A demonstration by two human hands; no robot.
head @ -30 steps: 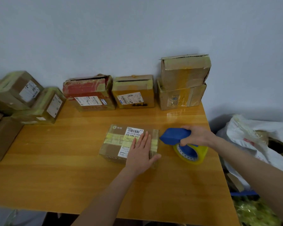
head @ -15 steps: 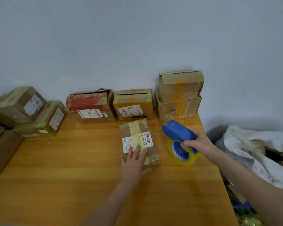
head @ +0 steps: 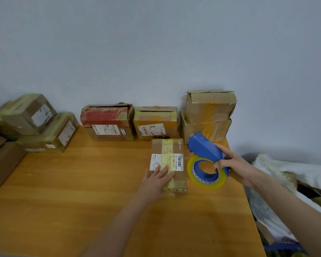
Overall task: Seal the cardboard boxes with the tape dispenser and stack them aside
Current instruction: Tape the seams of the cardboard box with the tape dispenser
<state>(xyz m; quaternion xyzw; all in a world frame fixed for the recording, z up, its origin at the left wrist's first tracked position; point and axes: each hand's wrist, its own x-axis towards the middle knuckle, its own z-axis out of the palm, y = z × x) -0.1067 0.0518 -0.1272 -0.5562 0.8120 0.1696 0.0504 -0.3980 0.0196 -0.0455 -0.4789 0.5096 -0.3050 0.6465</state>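
Now | left hand (head: pixel 156 180) flat on small brown cardboard box (head: pixel 167 148) | right hand (head: pixel 235 164) grips blue plastic tape dispenser (head: pixel 204 149) | risk: box may slip, skewing tape

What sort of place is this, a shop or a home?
Probably a parcel-packing corner: labelled, taped brown cardboard boxes line an orange wooden table against a plain wall, and the right hand grips a blue plastic tape dispenser.
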